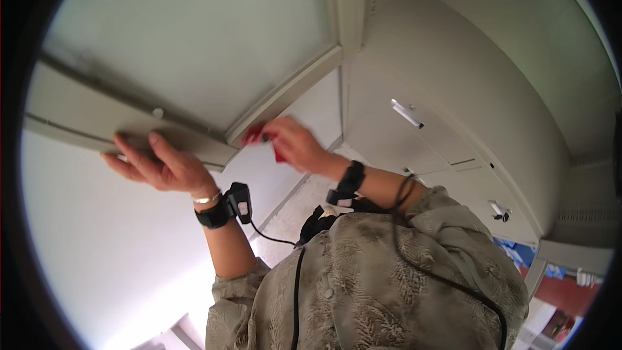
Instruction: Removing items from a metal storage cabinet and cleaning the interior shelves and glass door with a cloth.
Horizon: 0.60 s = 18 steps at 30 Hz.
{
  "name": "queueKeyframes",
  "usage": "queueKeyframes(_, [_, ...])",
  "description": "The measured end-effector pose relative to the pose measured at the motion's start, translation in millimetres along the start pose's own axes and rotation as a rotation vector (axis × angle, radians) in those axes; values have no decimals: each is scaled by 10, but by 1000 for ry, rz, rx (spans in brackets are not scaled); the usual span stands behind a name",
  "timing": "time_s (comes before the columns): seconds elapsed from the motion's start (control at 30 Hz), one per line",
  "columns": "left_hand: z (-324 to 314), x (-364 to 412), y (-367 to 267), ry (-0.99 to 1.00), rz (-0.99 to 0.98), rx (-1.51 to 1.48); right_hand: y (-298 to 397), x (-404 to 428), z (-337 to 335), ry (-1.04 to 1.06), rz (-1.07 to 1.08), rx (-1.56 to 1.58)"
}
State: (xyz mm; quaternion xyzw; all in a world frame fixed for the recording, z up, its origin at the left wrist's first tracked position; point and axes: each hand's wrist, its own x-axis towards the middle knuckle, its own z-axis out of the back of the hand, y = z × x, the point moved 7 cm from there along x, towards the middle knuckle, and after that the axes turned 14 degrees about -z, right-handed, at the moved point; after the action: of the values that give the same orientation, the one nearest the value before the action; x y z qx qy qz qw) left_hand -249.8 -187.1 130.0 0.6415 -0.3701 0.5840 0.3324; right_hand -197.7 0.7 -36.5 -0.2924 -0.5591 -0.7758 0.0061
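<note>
My left hand [163, 167] rests with its fingers apart against the lower metal frame of a glass-paned cabinet door [97, 107]. Its thumb and index fingertip touch the frame's face; whether any finger hooks around the edge is unclear. Near the corner of that door, my right hand [299, 146] is closed on a red cloth [252, 135]. The cloth touches the corner of the frame, and part of it hangs below my fingers. The right hand and the cloth are somewhat blurred. Black straps with small devices sit on both wrists.
Beside the door stand beige metal cabinets with a white handle [407, 114] and a lower handle holding keys [499, 211]. Black cables [297, 296] run from the wrist devices along my patterned shirt. Blue and dark red items [559, 287] lie at the lower right.
</note>
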Motion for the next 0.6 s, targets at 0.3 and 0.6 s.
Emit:
queueKeyframes(0.3, [68,39,19,-6,58,-24,455,499,886,-475,248,-323])
queueKeyframes(0.6, [74,-21,94,-9,66,-108,629,158,-482,-20,407,-365])
